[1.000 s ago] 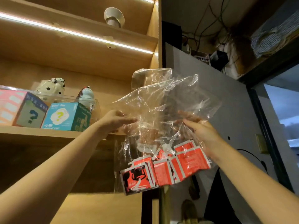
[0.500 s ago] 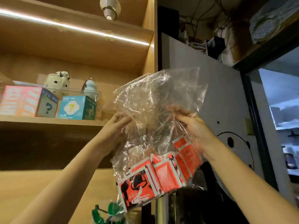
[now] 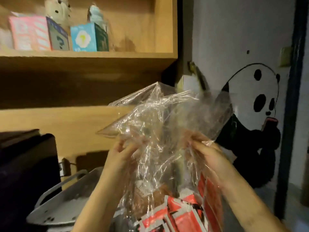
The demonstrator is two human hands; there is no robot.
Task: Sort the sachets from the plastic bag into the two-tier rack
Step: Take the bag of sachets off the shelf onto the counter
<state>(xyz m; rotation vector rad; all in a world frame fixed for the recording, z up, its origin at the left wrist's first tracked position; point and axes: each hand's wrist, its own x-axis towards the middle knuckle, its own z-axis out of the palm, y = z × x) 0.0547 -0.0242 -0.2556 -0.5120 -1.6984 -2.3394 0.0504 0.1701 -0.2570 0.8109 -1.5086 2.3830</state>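
Observation:
A crinkled clear plastic bag [image 3: 168,118] hangs in front of me, its mouth pointing up. Several red, white and black sachets [image 3: 180,213] lie bunched in its bottom, near the lower edge of the view. My left hand [image 3: 122,153] pinches the bag's left side and my right hand [image 3: 209,156] grips its right side, both at mid height. A grey-white metal rack tier [image 3: 66,203] with a rounded rim sits low on the left, below my left forearm. Only part of the rack shows.
A wooden shelf [image 3: 87,56] above carries a pink box [image 3: 30,36], a teal box [image 3: 88,37] and figurines. A dark appliance [image 3: 25,173] stands at the left. A panda drawing [image 3: 260,106] covers the grey wall on the right, beside a dark door frame [image 3: 292,114].
The view has tilted down: the shelf moved up in the frame and the rack and dark appliance came into sight. Both hands keep the bag, now held lower.

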